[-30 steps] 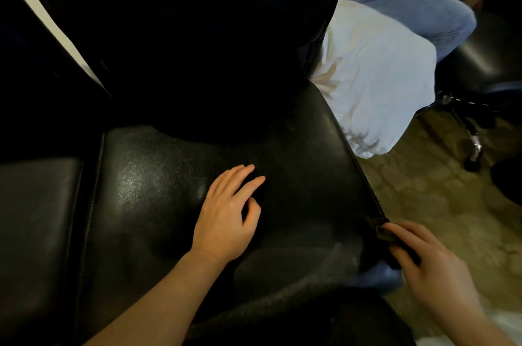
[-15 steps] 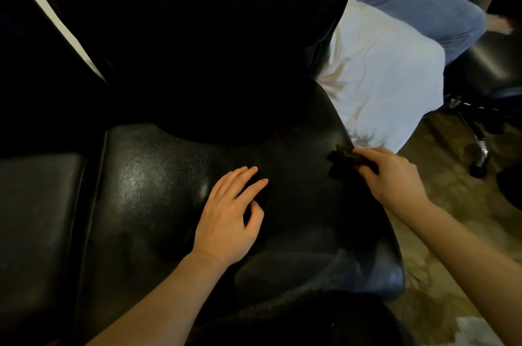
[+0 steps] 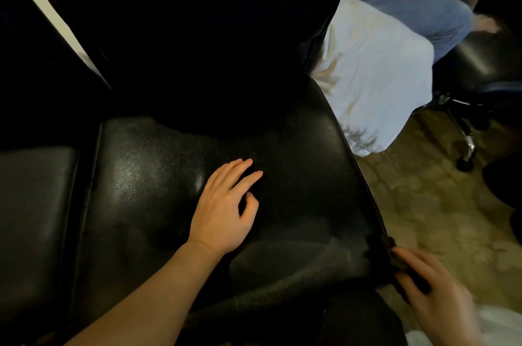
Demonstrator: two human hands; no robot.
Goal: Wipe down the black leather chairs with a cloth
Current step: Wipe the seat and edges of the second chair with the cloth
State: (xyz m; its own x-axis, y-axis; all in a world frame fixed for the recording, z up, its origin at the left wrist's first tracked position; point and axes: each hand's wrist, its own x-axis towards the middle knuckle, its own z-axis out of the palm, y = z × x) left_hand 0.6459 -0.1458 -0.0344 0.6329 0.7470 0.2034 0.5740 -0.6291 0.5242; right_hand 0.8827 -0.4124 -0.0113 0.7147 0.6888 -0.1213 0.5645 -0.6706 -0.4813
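Clearly soft and limp, the dark cloth (image 3: 395, 256) bunches in the right hand (image 3: 435, 292) at the seat (image 3: 296, 147) edge; left hand (image 3: 223, 210) rests flat, fingers straight.

Dim scene; the chair back (image 3: 183, 20) at twelve o'clock is nearly black. A soft sheen sits on the seat (image 3: 135, 170). The right hand (image 3: 440, 303) at five o'clock is motion-blurred. Edges bow outward.

Blurred right hand (image 3: 440, 300), cloth (image 3: 401, 263) mostly hidden.
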